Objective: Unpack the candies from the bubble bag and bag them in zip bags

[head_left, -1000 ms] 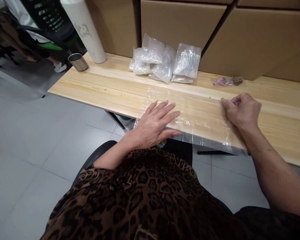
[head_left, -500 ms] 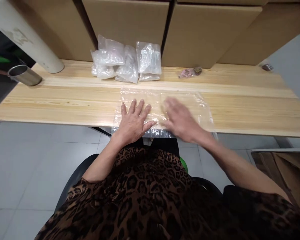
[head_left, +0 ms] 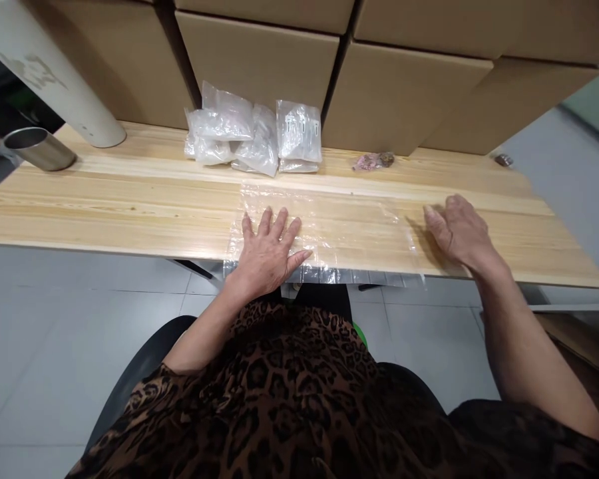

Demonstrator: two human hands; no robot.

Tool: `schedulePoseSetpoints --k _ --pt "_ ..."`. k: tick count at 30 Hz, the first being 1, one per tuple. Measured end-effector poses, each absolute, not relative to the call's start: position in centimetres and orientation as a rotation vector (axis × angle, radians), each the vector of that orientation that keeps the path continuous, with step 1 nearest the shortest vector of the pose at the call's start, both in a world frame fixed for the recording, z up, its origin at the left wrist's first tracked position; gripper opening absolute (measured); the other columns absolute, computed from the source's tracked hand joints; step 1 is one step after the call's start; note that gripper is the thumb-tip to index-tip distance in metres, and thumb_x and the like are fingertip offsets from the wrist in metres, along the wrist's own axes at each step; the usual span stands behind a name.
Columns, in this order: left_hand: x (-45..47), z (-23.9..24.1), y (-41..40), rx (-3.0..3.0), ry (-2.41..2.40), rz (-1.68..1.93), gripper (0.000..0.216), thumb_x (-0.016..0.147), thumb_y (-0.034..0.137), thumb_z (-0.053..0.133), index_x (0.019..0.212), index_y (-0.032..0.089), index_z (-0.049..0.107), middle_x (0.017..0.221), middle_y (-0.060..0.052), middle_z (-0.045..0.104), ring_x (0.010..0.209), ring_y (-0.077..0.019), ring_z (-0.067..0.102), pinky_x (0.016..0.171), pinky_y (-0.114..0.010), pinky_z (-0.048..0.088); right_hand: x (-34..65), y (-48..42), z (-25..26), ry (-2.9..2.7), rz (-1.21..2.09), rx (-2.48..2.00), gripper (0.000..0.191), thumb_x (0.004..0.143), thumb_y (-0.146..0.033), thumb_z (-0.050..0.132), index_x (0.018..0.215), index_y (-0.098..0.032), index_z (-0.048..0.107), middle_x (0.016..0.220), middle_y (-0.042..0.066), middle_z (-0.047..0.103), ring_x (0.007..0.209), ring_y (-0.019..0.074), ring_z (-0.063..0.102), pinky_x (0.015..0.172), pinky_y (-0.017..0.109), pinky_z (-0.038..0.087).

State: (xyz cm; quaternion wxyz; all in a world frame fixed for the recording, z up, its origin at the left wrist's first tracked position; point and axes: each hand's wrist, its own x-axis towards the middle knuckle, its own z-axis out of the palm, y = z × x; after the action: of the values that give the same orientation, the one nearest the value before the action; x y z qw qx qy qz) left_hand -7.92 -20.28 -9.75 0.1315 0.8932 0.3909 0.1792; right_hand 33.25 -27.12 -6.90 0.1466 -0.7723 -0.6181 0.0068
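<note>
A clear plastic bag (head_left: 349, 226) lies spread flat on the wooden table, its near edge hanging over the front. My left hand (head_left: 267, 256) presses flat on the bag's left part, fingers spread. My right hand (head_left: 462, 233) is just past the bag's right edge, over or on the wood. Its thumb stands apart from the fingers, which are bent and partly hidden from me; nothing shows in it. Beyond the bag sit several filled clear plastic packets (head_left: 229, 130), and beside them a stack of flat packets (head_left: 299, 133) with dark marks.
Stacked cardboard boxes (head_left: 259, 73) line the table's back. A small pack of pinkish and brown items (head_left: 372, 161) lies before them, and a small dark wrapped item (head_left: 504, 159) near the right end. To the left are a metal cup (head_left: 42, 150) and a thick white tube (head_left: 74, 86).
My right hand has swept off the bag to the right, past its edge. My left hand stays flat on the bag. The view has tilted slightly upward.
</note>
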Motion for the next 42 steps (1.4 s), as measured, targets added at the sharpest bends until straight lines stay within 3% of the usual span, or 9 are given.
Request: schedulePoseSetpoints --k 5,11,17,22,26,30,33,38,42 --pt "-8.0 -9.7 -20.2 2.579 1.16 0.534 0.074 0.102 0.076 0.041 0.161 0.031 0.047 0.177 -0.015 0.038 0.167 -0.049 0.024 0.13 -0.084 0.005 24.8 -25.2 -6.7 -2.165 0.304 -2.002 0.081 0.104 -0.073 0.033 0.166 -0.021 0.04 0.179 0.014 0.031 0.167 0.0413 0.025 0.137 0.062 0.022" --pt "-8.1 -9.4 -20.0 2.59 1.166 0.507 0.07 0.102 0.073 0.048 0.158 0.031 0.052 0.175 -0.014 0.042 0.166 -0.0492 0.028 0.129 -0.084 0.013 27.7 -19.2 -5.8 -2.002 0.023 -2.174 0.063 0.108 -0.057 0.036 0.142 -0.012 0.065 0.146 0.025 0.066 0.142 0.0414 0.058 0.121 0.061 0.044" --pt "-8.1 -9.5 -20.1 2.603 1.19 0.547 0.07 0.102 0.075 0.046 0.156 0.032 0.054 0.174 -0.013 0.045 0.165 -0.0471 0.031 0.131 -0.081 0.014 27.2 -11.7 -5.4 -2.055 -0.104 -2.102 0.065 0.107 -0.044 0.039 0.158 -0.004 0.049 0.157 0.028 0.055 0.146 0.0406 0.05 0.124 0.058 0.036" --pt "-7.8 -9.0 -20.5 2.606 1.204 0.516 0.069 0.102 0.071 0.05 0.158 0.029 0.052 0.175 -0.015 0.043 0.165 -0.0476 0.031 0.129 -0.082 0.015 26.4 -9.9 -6.5 -2.121 -0.111 -2.173 0.057 0.106 -0.039 0.035 0.146 -0.004 0.056 0.143 0.031 0.062 0.135 0.0436 0.055 0.119 0.063 0.036" --pt "-7.8 -8.6 -20.5 2.591 1.196 0.481 0.068 0.103 0.067 0.054 0.157 0.025 0.054 0.175 -0.017 0.041 0.166 -0.0489 0.029 0.129 -0.083 0.015 28.0 -11.0 -6.0 -1.905 0.072 -2.047 0.037 0.102 -0.033 0.046 0.126 -0.011 0.065 0.125 0.025 0.072 0.122 0.0376 0.064 0.115 0.06 0.043" --pt "-8.0 -8.0 -20.6 2.531 1.181 0.522 0.064 0.103 0.062 0.058 0.152 0.023 0.057 0.172 -0.018 0.045 0.165 -0.0488 0.031 0.129 -0.084 0.015 27.9 -13.5 -4.6 -1.588 0.202 -1.874 0.031 0.101 -0.047 0.056 0.116 -0.022 0.065 0.114 0.014 0.075 0.105 0.0293 0.072 0.099 0.053 0.058" --pt "-7.6 -7.0 -21.0 2.389 1.082 0.768 0.056 0.107 0.055 0.054 0.152 0.021 0.056 0.167 -0.017 0.053 0.165 -0.0422 0.035 0.135 -0.076 0.013 25.0 -16.7 -3.3 -1.232 0.659 -1.493 0.039 0.081 -0.056 0.084 0.102 -0.027 0.07 0.106 0.006 0.078 0.093 0.024 0.075 0.08 0.042 0.064" --pt "-4.9 -6.3 -20.7 1.707 0.707 0.963 0.083 0.103 0.063 0.06 0.169 0.024 0.03 0.167 -0.022 0.05 0.142 -0.0338 0.065 0.118 -0.055 0.055 18.2 -22.4 -1.0 -1.268 1.14 -1.315 0.035 0.071 -0.046 0.097 0.094 -0.028 0.078 0.096 0.002 0.079 0.078 0.0172 0.071 0.065 0.032 0.06" --pt "-2.6 -7.7 -19.7 1.173 0.55 0.852 0.066 0.09 0.059 0.078 0.136 0.014 0.061 0.125 -0.018 0.077 0.101 -0.0242 0.08 0.089 -0.041 0.068 17.8 -21.7 -0.5 -1.562 1.118 -1.361 0.029 0.088 -0.051 0.085 0.102 -0.026 0.08 0.094 0.004 0.078 0.075 0.0155 0.068 0.068 0.032 0.058"
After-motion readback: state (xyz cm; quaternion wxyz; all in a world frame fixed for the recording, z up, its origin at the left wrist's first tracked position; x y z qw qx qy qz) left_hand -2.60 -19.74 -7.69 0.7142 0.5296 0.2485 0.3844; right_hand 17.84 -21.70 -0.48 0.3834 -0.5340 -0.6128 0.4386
